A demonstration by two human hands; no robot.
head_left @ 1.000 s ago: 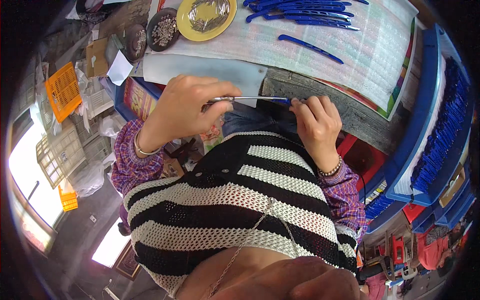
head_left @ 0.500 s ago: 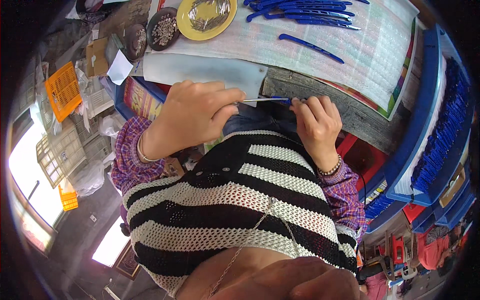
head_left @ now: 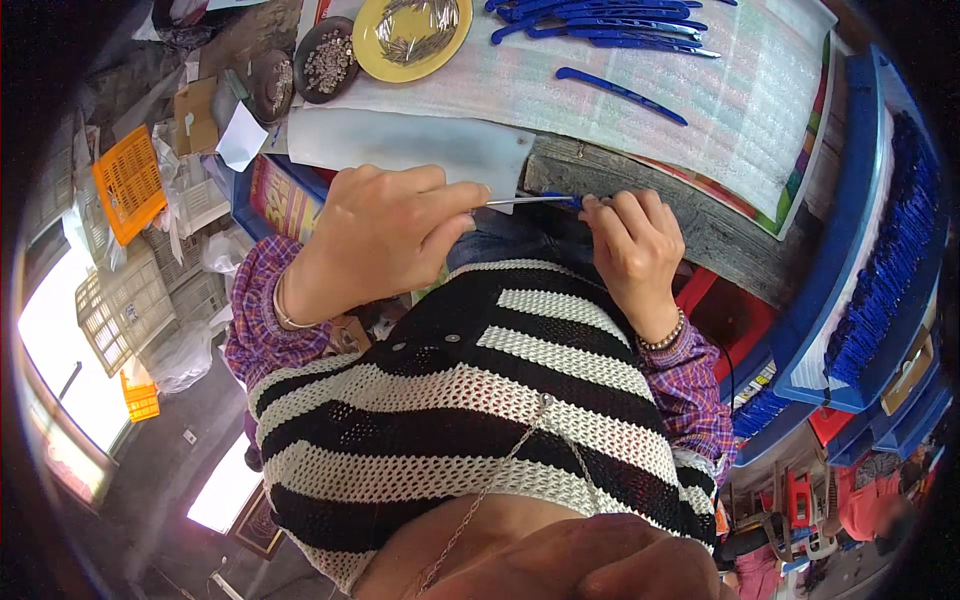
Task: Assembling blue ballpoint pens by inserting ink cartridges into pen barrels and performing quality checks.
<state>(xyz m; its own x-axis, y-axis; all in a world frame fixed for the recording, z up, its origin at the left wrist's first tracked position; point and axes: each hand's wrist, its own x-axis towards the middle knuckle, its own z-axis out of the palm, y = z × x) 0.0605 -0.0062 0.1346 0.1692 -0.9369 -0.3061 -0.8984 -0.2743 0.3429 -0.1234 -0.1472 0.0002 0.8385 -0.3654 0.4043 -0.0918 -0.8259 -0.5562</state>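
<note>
Centrally, thin metal blade held level between both hands, at the wooden table edge. Left hand pinches its near end; right hand grips the blue handle. Loose blue handles lie beyond.

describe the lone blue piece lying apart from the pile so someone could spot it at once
Start at the pale mat covering the top of the workbench. A pile of blue plastic pieces sits at its far edge; nearer the person lies the lone blue piece. It is a long, thin strip lying slantwise, alone on the mat, touching nothing else.
</note>
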